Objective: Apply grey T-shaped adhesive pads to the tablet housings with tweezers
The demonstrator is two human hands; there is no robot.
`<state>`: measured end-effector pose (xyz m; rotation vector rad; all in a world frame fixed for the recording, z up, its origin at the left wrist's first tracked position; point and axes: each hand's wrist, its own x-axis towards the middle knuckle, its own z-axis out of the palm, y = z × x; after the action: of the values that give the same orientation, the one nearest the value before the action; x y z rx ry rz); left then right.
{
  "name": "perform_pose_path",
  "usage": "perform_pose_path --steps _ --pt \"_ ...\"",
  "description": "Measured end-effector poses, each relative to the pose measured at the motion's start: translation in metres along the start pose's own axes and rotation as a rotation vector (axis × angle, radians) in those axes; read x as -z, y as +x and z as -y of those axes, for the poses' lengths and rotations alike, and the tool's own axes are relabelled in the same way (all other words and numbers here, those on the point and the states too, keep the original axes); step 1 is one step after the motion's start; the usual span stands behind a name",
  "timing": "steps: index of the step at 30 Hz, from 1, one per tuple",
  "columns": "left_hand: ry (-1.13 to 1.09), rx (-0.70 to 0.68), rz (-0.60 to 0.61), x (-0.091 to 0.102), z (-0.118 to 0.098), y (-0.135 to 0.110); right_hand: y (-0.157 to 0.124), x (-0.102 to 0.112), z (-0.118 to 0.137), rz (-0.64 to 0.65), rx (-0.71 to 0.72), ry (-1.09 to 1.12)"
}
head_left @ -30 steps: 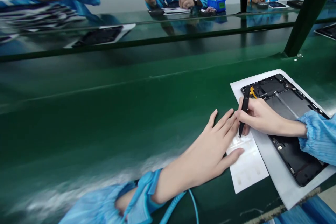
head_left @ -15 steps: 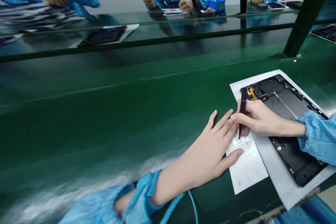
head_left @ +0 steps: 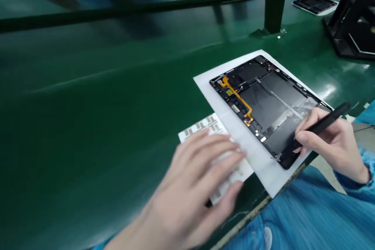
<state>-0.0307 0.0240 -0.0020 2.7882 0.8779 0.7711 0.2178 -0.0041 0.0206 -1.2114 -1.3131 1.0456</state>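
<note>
An opened black tablet [head_left: 269,101] with an orange flex cable [head_left: 237,97] lies on a white sheet [head_left: 222,105] on the green belt. My right hand [head_left: 331,144] grips black tweezers [head_left: 319,125], their tip down on the tablet's near corner. My left hand [head_left: 193,191], blurred by motion, lies with its fingers stretched out over a small white sticker sheet [head_left: 205,129] left of the tablet. It holds nothing that I can see.
A green post [head_left: 274,0] stands behind the tablet. Another opened tablet on white paper [head_left: 315,4] lies at the far right, beside a black stand [head_left: 351,23]. My blue sleeve and lap [head_left: 307,211] fill the lower right, past the table's edge [head_left: 258,207].
The view has swung down and right. My right hand moved the tweezers from the sticker sheet to the tablet's near corner. My left hand stays on the sticker sheet.
</note>
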Motion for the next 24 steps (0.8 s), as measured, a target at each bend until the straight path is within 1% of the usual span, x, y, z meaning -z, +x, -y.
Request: perform_pose_path --steps 2,3,5,7,9,13,17,24 --pt "-0.09 -0.12 -0.023 -0.007 -0.016 0.01 -0.014 -0.004 -0.01 -0.162 0.066 -0.022" --pt "-0.121 -0.172 -0.043 -0.01 -0.022 0.014 -0.017 -0.007 -0.013 -0.214 0.099 -0.048" --pt "-0.15 -0.213 -0.032 -0.016 -0.028 0.022 -0.021 -0.013 -0.017 -0.274 0.153 -0.1" --pt "-0.153 -0.223 0.027 -0.019 -0.028 0.026 -0.021 -0.016 -0.018 -0.279 0.179 -0.13" --pt "-0.163 -0.214 0.06 -0.019 -0.025 0.026 -0.02 -0.018 -0.018 -0.259 0.179 -0.135" --pt "-0.212 -0.185 0.024 -0.019 -0.023 0.024 -0.022 -0.02 -0.02 -0.235 0.182 -0.105" --pt "-0.231 -0.173 0.052 -0.021 -0.023 0.023 -0.024 -0.022 -0.02 -0.227 0.19 -0.083" --pt "-0.243 -0.161 0.052 -0.021 -0.023 0.019 -0.026 -0.023 -0.02 -0.259 0.205 -0.124"
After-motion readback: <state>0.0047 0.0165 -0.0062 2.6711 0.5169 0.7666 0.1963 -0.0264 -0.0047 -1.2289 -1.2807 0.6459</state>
